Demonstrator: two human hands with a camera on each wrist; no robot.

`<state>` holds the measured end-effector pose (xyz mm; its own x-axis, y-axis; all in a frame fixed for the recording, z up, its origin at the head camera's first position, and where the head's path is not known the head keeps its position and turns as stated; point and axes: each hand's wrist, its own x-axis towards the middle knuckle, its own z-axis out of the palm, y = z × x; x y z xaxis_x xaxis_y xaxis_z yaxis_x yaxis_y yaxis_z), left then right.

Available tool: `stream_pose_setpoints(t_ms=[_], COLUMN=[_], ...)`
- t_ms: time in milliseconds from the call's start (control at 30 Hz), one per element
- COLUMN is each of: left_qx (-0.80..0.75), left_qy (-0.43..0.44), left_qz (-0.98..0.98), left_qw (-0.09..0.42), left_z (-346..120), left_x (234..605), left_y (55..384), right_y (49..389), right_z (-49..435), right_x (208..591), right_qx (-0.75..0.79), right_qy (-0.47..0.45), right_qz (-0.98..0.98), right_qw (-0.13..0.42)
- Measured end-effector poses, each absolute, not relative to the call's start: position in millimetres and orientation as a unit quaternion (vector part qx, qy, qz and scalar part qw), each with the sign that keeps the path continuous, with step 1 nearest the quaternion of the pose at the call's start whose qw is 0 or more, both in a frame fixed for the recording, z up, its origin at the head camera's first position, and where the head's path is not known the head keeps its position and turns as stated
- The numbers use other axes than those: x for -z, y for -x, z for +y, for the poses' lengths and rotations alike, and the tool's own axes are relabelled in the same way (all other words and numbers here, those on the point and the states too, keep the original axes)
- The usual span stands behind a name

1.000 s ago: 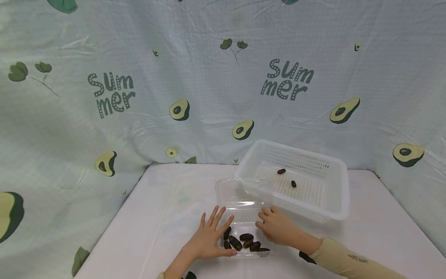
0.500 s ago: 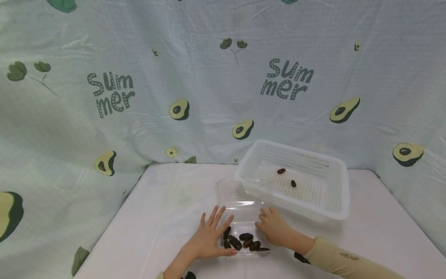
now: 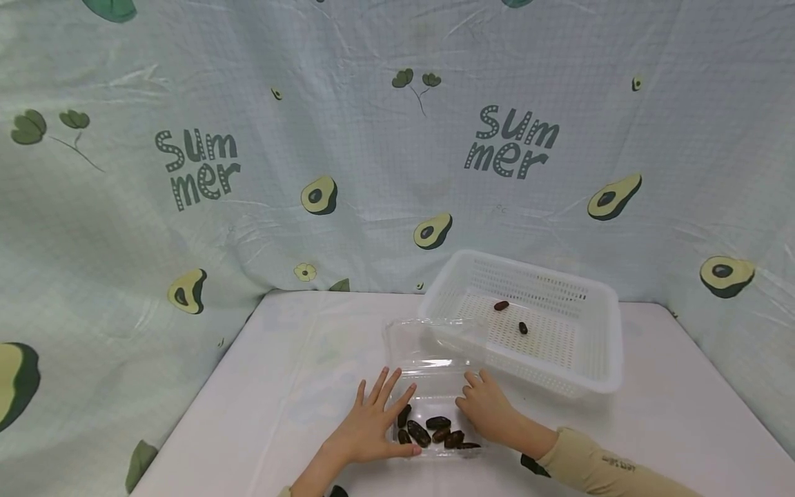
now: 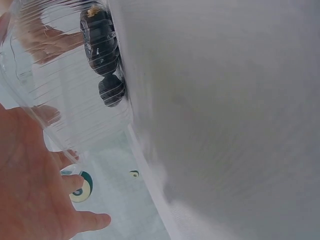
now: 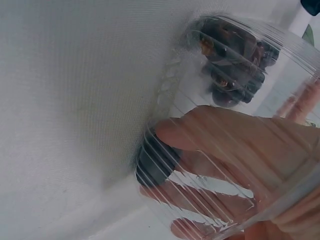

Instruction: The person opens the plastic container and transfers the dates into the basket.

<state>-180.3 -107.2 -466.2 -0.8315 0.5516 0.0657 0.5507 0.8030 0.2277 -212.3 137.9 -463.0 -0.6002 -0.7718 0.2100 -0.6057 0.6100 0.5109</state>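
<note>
A clear plastic box [image 3: 435, 384] lies with its hinged lid [image 3: 413, 345] folded back. Several dark brown dates [image 3: 419, 433] rest along its near and left parts. My left hand [image 3: 368, 424] spreads its fingers over the box's left side, the thumb at the near rim. Inside the right end reaches my right hand [image 3: 493, 411]. Seen through the ribbed wall in the right wrist view, its thumb and fingers pinch a date [image 5: 157, 160] low at the box floor; the head view hides that date behind the hand. Two dates [image 4: 99, 42] show through the wall in the left wrist view.
A white perforated basket [image 3: 611, 345] stands behind and to the right, partly behind the lid. It contains two dates, one farther back [image 3: 501, 305] and one nearer [image 3: 523, 328]. A printed curtain [image 3: 373, 138] hangs beyond the white-covered table [image 3: 310, 359].
My right wrist and sleeve have shifted slightly left and toward the near edge, while the fingers stay inside the box. The left hand, the box and the basket stay in place.
</note>
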Motion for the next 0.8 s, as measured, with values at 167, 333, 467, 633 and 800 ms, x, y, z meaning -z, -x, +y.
stream_pose_setpoints(t_ms=[167, 333, 467, 633, 800], left_qx=[-0.122, -0.123, -0.129, -0.133, -0.135], left_qy=[-0.290, -0.290, -0.290, -0.292, -0.292], left_qz=[0.949, 0.949, 0.948, 0.947, 0.947], left_qw=[0.001, 0.000, 0.001, 0.003, 0.009], left_z=[-107.4, -107.7, -107.9, -107.8, -107.9], left_x=[466.2, 466.0, 466.6, 467.2, 466.3], left_y=[179.8, 179.7, 179.8, 180.6, 180.8], right_y=[212.6, 214.0, 215.9, 216.2, 214.8], right_z=[137.6, 137.9, 139.1, 142.8, 147.1], right_x=[462.6, 463.7, 462.9, 458.9, 455.8], right_qx=[0.185, 0.166, 0.155, 0.128, 0.097], right_qy=[-0.398, -0.404, -0.407, -0.409, -0.426], right_qz=[-0.873, -0.872, -0.873, -0.879, -0.869], right_qw=[0.213, 0.221, 0.217, 0.208, 0.232])
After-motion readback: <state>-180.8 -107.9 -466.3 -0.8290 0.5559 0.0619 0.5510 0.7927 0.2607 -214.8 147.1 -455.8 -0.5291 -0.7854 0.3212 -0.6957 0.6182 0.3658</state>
